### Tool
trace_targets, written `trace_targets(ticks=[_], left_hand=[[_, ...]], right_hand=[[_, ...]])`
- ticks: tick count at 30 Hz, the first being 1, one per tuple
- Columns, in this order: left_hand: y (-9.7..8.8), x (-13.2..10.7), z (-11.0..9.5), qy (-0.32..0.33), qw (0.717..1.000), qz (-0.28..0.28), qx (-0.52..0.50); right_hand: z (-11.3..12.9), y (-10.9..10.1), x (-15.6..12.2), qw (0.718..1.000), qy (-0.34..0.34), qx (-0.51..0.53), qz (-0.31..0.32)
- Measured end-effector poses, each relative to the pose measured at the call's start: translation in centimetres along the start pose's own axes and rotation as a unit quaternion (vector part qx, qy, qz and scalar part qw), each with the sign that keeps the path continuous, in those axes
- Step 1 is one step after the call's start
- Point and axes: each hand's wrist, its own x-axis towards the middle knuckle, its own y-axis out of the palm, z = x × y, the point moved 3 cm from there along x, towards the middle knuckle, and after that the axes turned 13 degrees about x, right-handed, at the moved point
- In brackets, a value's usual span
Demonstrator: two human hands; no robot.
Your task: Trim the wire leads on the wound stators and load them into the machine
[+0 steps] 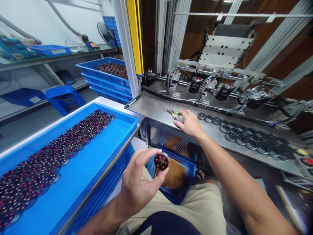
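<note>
My left hand (140, 179) pinches a small round motor stator (161, 161) between thumb and fingers. Red windings and dark slots show on its face, with a grey metal rim around it. Over on the metal bench, my right hand (189, 123) is closed about the handles of small pliers (172, 113). Their jaws point left and they lie at the bench's surface. Right of that hand, dark ring-shaped motor parts (241, 134) stand in rows along the bench.
At left, a blue tray (97, 163) holds rows of similar stators (61, 147). A machine with several fixtures (223, 91) lines the bench's back. Stacked blue crates (107, 81) stand behind a yellow-striped post (135, 39). Below my hands sits a blue bin (190, 169); a red button (306, 161) is far right.
</note>
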Motion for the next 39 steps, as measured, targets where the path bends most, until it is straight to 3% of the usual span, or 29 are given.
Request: trace_targets(ticks=[2,5,7,10,12,15,17,18,19,22,26,28,34,39], left_hand=[[0.2,0.0,0.9,-0.090,0.992,0.049,-0.074],[1.0,0.1,2.0,-0.220,0.935,0.112,-0.252],[1.5,0.2,2.1,-0.259,0.897,0.115,-0.338],[2.0,0.1,1.9,-0.272,0.884,0.105,-0.365],[2.3,-0.2,1.6,-0.268,0.886,0.097,-0.365],[2.5,-0.9,1.2,-0.255,0.892,0.079,-0.365],[2.7,-1.1,0.8,-0.222,0.910,0.074,-0.343],[2.8,-1.1,0.5,-0.199,0.922,0.075,-0.324],[2.9,-1.0,0.2,-0.175,0.933,0.076,-0.305],[3.5,-0.8,-0.7,-0.138,0.948,0.077,-0.276],[4.4,-0.8,-1.9,-0.139,0.941,0.097,-0.293],[4.5,-1.0,-2.4,-0.134,0.942,0.112,-0.287],[3.0,-1.2,-3.6,-0.041,0.986,0.071,-0.145],[2.4,-1.5,-4.1,-0.006,0.994,0.056,-0.098]], right_hand=[[0.3,-0.1,0.1,1.000,0.007,0.010,0.006],[0.6,-0.9,0.9,0.998,0.012,0.055,0.024],[0.9,-2.3,1.2,0.994,0.019,0.106,0.027],[1.7,-5.1,-0.5,0.976,0.029,0.212,0.025],[2.8,-6.6,-3.9,0.958,0.026,0.286,0.027],[4.8,-7.0,-12.2,0.921,0.021,0.384,0.062],[5.7,-5.6,-18.6,0.822,0.063,0.555,0.105],[6.0,-4.7,-21.5,0.788,0.086,0.601,0.103],[6.3,-3.6,-24.1,0.771,0.107,0.616,0.116],[7.0,-1.1,-29.2,0.787,0.116,0.598,0.093],[7.3,-0.5,-30.5,0.890,0.053,0.453,-0.008],[7.5,-0.8,-30.2,0.920,0.015,0.390,-0.018],[8.4,-1.9,-28.6,0.929,-0.023,0.369,-0.003],[10.2,-3.2,-26.6,0.911,-0.057,0.409,-0.013]])
